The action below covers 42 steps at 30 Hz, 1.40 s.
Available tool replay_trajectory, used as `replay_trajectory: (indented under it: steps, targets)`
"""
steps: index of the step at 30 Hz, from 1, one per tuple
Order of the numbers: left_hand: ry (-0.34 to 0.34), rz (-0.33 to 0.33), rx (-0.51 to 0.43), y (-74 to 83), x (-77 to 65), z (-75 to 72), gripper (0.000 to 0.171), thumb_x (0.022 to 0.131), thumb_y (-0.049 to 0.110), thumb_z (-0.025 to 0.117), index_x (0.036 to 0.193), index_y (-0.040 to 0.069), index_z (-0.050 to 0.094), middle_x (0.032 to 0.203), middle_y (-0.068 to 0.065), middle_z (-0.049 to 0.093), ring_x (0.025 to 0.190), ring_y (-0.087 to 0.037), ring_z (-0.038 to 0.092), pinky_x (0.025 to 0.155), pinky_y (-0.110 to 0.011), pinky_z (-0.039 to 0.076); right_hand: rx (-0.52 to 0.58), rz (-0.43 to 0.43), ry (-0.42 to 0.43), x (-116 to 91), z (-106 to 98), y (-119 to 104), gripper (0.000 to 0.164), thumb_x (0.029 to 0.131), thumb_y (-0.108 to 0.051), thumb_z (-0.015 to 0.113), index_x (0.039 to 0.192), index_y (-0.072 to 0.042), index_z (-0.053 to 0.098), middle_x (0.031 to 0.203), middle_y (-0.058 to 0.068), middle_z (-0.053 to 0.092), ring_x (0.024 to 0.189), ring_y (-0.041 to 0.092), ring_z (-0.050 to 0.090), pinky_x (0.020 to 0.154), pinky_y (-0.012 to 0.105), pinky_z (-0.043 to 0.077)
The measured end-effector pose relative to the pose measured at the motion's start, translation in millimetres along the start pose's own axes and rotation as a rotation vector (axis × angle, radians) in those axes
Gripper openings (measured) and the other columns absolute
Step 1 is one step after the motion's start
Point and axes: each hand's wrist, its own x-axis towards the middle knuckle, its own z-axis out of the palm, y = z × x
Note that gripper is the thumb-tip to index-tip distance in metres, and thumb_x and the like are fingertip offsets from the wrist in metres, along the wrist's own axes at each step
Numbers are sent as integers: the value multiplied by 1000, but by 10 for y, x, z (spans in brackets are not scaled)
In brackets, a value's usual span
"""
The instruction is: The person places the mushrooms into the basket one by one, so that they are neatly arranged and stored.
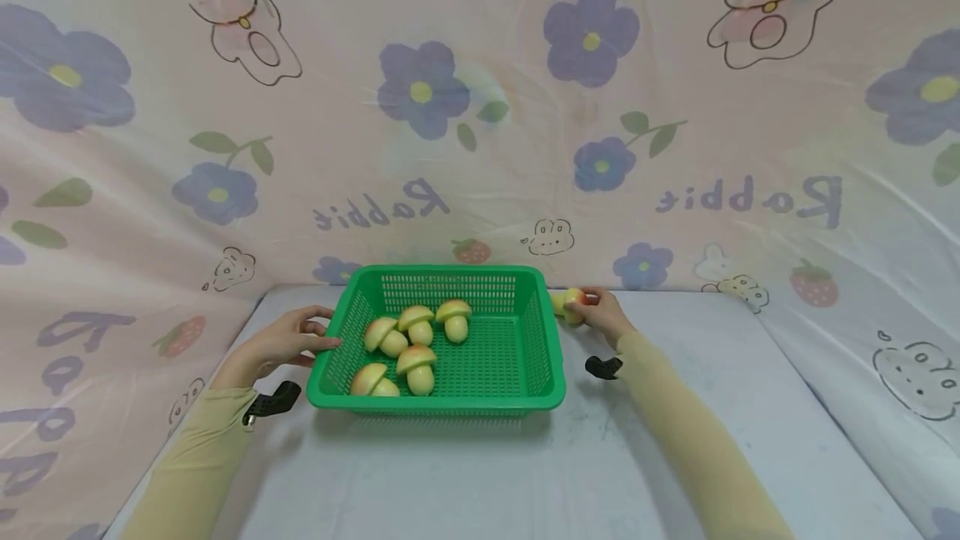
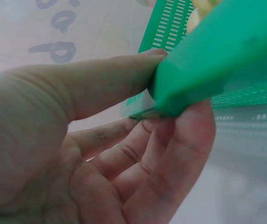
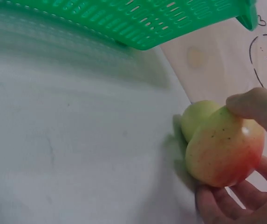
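A green plastic basket stands on the table with several toy mushrooms in its left half. My left hand grips the basket's left rim, thumb on top and fingers curled beneath the edge, as the left wrist view shows. Beyond the basket's right side, near the table's back edge, my right hand holds another toy mushroom. This one has a yellow cap blushing to red, and its pale green stem points away from the palm. Thumb and fingers lie on opposite sides of the cap, close over the table.
The white table runs back to a hanging cloth printed with rabbits and flowers, which also falls along both sides. A black strap piece sticks out at the left wrist, and a similar black piece at the right.
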Motion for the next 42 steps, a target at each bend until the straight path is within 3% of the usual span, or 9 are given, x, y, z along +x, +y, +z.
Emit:
replay_trajectory:
  steps: [13, 24, 36, 42]
  targets:
    - [-1, -1, -4, -9, -5, 7, 67, 80, 24, 66, 132, 4, 28, 98, -17, 53, 82, -28, 59, 69, -40, 51, 1, -51, -78, -200, -143, 88, 60, 82, -19, 65, 132, -4, 36, 129, 20, 35, 109, 29, 40, 78, 35, 46]
    - [-10, 5, -13, 23, -32, 17, 68, 81, 23, 66, 133, 4, 27, 98, -18, 53, 82, -28, 60, 70, -40, 51, 59, -105, -121, -435, -319, 128, 58, 82, -13, 63, 132, -1, 35, 124, 20, 36, 88, 24, 49, 73, 42, 47]
    - [-5, -8, -2, 46, -52, 8, 67, 81, 23, 66, 134, 6, 27, 100, -17, 52, 82, -27, 59, 70, -39, 51, 56, -76, -151, -565, -485, 252, 63, 81, -18, 66, 132, -5, 33, 126, 20, 35, 99, 26, 46, 74, 34, 48]
    - [-22, 2, -11, 58, -61, 9, 69, 82, 23, 65, 134, 4, 25, 100, -19, 51, 82, -29, 59, 70, -40, 51, 77, -81, -156, -669, -532, 228, 59, 81, -16, 66, 128, -3, 32, 126, 20, 36, 99, 25, 47, 75, 36, 48]
